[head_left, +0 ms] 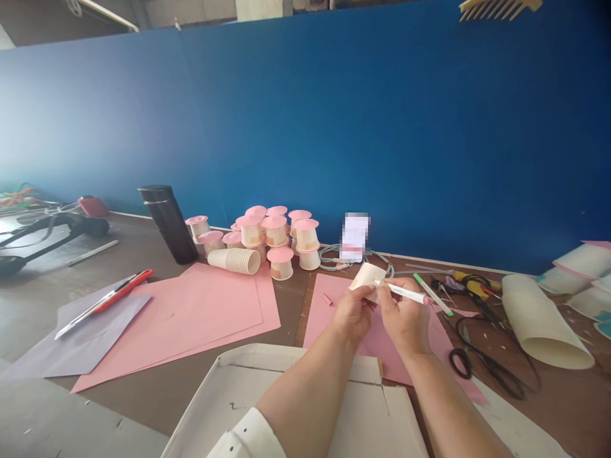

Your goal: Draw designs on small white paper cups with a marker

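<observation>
L hand (354, 313) pinches paper cup (365, 277), R hand (407, 323) grips pink-ended marker (405, 292); imo brace cup firmly n go light w/ strokes.

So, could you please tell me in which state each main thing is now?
Paper cup, tilted, held in left hand
Marker, uncapped, held in right hand
Pink cap, off, lying on pink paper
Green marker, lying down
Black flask, upright, lid on
Nested cups, lying sideways
Disc-topped cups, mouth down
Phone, screen lit
Red knife, blade seemingly out
</observation>
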A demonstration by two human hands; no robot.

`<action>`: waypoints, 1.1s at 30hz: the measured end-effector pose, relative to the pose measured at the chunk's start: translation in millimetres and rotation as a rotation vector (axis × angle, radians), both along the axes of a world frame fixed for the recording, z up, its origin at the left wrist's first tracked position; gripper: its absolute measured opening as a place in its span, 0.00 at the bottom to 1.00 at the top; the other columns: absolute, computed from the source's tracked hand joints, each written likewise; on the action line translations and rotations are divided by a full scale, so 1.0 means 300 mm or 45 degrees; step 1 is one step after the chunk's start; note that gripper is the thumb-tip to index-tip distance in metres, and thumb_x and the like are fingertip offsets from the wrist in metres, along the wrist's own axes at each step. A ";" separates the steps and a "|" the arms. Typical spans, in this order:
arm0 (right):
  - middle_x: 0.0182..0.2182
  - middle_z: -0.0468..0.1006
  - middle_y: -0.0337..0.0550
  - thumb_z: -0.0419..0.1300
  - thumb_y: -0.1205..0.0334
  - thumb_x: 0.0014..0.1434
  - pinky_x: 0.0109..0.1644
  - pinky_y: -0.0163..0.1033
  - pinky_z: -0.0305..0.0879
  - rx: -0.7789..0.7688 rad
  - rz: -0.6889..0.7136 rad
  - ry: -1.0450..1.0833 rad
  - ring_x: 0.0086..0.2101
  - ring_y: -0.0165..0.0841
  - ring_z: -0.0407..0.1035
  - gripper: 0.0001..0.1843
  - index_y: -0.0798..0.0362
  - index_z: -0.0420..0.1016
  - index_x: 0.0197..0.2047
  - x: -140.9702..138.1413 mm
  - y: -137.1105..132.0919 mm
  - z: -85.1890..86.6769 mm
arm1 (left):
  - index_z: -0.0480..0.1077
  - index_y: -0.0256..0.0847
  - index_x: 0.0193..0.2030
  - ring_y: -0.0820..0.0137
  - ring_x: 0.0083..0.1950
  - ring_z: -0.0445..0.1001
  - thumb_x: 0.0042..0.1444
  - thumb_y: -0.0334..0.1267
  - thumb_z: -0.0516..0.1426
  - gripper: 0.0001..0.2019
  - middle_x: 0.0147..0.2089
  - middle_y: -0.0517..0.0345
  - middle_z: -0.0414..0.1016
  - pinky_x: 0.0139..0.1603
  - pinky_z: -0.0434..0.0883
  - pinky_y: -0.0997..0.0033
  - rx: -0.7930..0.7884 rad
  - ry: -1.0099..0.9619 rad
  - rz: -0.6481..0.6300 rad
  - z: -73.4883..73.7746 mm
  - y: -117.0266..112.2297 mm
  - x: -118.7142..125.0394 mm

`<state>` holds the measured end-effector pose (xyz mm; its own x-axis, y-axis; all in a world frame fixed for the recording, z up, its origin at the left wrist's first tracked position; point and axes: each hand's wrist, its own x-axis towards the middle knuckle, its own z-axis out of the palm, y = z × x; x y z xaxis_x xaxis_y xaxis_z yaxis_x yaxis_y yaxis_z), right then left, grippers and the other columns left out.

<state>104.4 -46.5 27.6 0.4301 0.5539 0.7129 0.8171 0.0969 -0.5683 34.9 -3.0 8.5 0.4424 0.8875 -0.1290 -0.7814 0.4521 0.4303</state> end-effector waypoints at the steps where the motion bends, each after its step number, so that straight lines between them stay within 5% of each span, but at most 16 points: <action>1: 0.28 0.75 0.43 0.56 0.54 0.54 0.29 0.35 0.61 -0.002 0.002 -0.002 0.26 0.31 0.67 0.11 0.52 0.70 0.32 -0.001 0.000 0.001 | 0.73 0.31 0.34 0.72 0.35 0.74 0.42 0.25 0.60 0.09 0.33 0.51 0.76 0.42 0.68 0.74 -0.001 -0.004 0.000 -0.001 0.001 0.001; 9: 0.27 0.74 0.42 0.57 0.54 0.53 0.29 0.35 0.63 0.030 0.040 0.115 0.26 0.31 0.68 0.11 0.53 0.70 0.32 -0.004 -0.002 -0.003 | 0.72 0.32 0.33 0.71 0.36 0.74 0.42 0.25 0.60 0.08 0.33 0.52 0.76 0.44 0.68 0.74 -0.037 -0.013 -0.001 0.007 -0.002 0.001; 19: 0.23 0.73 0.39 0.61 0.53 0.51 0.37 0.40 0.68 0.216 0.162 0.794 0.30 0.34 0.73 0.13 0.55 0.70 0.34 0.038 0.025 -0.014 | 0.72 0.32 0.37 0.71 0.39 0.74 0.44 0.23 0.58 0.11 0.40 0.48 0.76 0.38 0.70 0.77 -0.173 -0.094 -0.048 0.025 0.001 -0.012; 33: 0.22 0.73 0.38 0.61 0.55 0.52 0.31 0.35 0.63 0.076 0.135 0.636 0.24 0.30 0.67 0.11 0.54 0.71 0.32 0.016 0.001 0.015 | 0.73 0.31 0.38 0.70 0.39 0.75 0.40 0.22 0.59 0.14 0.39 0.49 0.77 0.40 0.70 0.77 -0.080 0.064 -0.018 0.023 -0.007 -0.002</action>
